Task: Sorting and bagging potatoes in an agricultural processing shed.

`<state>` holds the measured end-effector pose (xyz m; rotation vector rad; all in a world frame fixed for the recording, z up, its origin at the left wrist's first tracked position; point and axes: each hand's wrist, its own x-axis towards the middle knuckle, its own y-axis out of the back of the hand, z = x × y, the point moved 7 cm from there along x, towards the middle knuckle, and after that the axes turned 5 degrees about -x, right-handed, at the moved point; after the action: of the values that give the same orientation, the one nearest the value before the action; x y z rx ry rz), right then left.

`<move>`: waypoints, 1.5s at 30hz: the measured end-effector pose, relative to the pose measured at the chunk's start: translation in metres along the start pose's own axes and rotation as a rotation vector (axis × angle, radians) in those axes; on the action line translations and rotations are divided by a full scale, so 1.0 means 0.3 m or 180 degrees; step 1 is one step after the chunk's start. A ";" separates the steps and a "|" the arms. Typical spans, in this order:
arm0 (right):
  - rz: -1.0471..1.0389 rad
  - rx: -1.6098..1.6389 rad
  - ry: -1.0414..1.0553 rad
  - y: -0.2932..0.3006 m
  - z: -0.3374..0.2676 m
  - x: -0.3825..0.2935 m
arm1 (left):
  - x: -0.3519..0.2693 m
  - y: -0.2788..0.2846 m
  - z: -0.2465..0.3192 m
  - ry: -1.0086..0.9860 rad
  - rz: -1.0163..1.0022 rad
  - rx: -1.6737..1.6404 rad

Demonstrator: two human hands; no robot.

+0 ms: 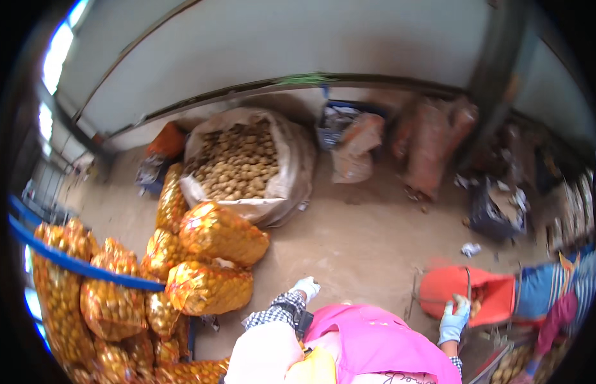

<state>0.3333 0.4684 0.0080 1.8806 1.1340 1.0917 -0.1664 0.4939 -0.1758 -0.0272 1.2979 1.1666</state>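
My left hand (307, 287), in a white and pale blue glove, is out in front of my pink apron (370, 331), above the floor. Nothing shows in it, and how far its fingers are curled is unclear. On the right, my gloved right hand (455, 319) is at the near side of an orange-red sack (439, 285). Its fingertips lie by the thin metal frame (468, 283) around the sack's mouth; whether they grip it is unclear. A few potatoes (476, 305) show inside the sack.
Filled mesh potato sacks (211, 288) are stacked at left behind a blue rail (86, 266). Beyond stands a large white bulk bag (298, 177) of potatoes. Crates (495, 223) and sacks (430, 144) line the wall. Another person (557, 288) is at right, beside loose potatoes (511, 367).
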 end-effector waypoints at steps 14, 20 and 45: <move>-0.2265 0.0207 0.1108 -0.495 -0.392 0.191 | -0.220 -0.427 -0.545 -0.0183 -0.0961 0.0841; -0.2423 -0.0062 0.1009 -0.464 -0.332 0.122 | -0.103 -0.316 -0.429 0.1023 -0.0187 -0.2207; 0.0513 -0.1806 -0.3844 0.723 0.284 -1.340 | -0.922 -0.925 1.515 -0.4476 -0.2140 0.1096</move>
<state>0.3761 0.0064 0.0323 1.6768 -0.0280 0.1440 0.3954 0.4558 0.0318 0.4901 0.1370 0.1684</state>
